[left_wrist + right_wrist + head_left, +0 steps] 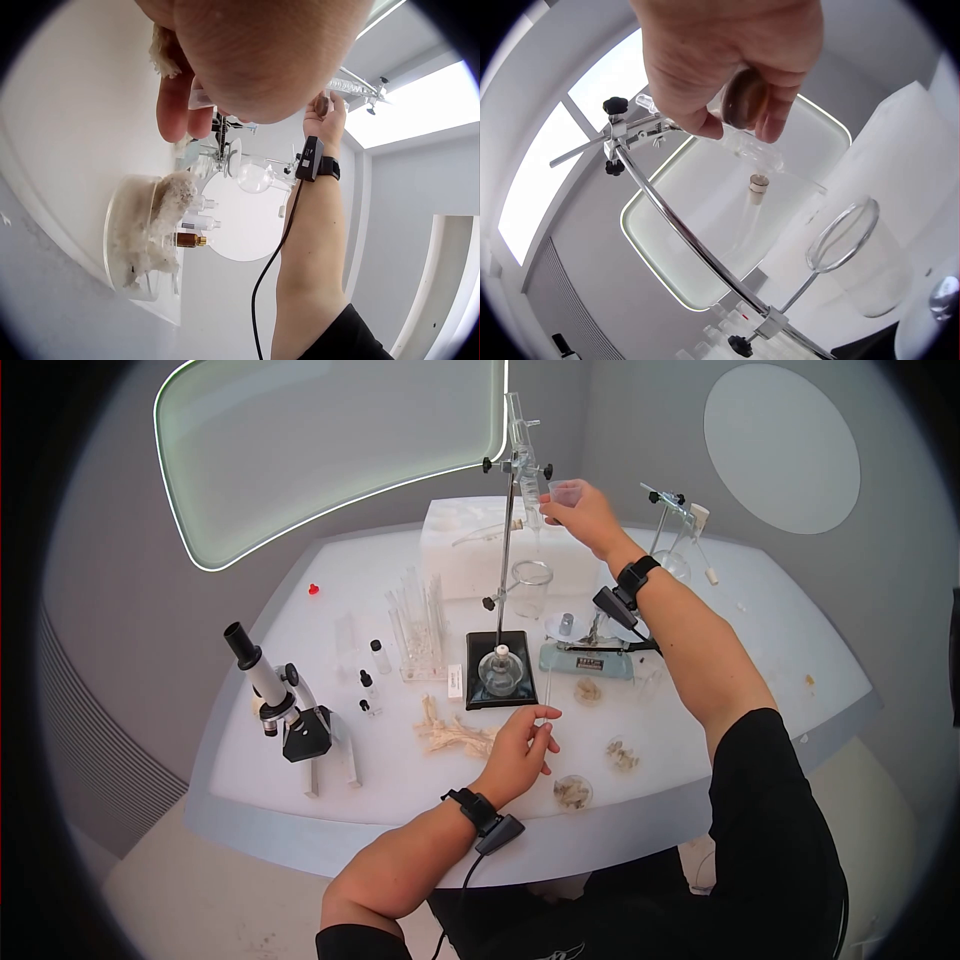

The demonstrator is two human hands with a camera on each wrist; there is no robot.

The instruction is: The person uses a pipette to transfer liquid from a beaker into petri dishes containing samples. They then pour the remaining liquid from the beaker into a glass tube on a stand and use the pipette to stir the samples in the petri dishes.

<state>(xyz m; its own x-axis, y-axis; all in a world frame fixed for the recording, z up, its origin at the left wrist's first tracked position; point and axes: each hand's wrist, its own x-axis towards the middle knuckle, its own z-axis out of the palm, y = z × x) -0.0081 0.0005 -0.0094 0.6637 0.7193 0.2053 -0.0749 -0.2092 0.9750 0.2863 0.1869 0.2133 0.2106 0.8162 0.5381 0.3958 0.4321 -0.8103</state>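
My right hand holds a small clear cup beside the glass condenser clamped on the stand. From the right wrist view, the cup's rounded, brownish-looking end shows between the thumb and fingers of that hand; its contents cannot be made out. Lower down, my left hand pinches a thin clear rod or dropper over the table. A translucent piece of it shows by the fingers of the left hand. A dish of pale, fibrous pieces is just below that hand.
A round flask stands on the black stand base, under a metal ring. A microscope, a test tube rack and small bottles are on the left. A balance, more dishes and a second stand are on the right.
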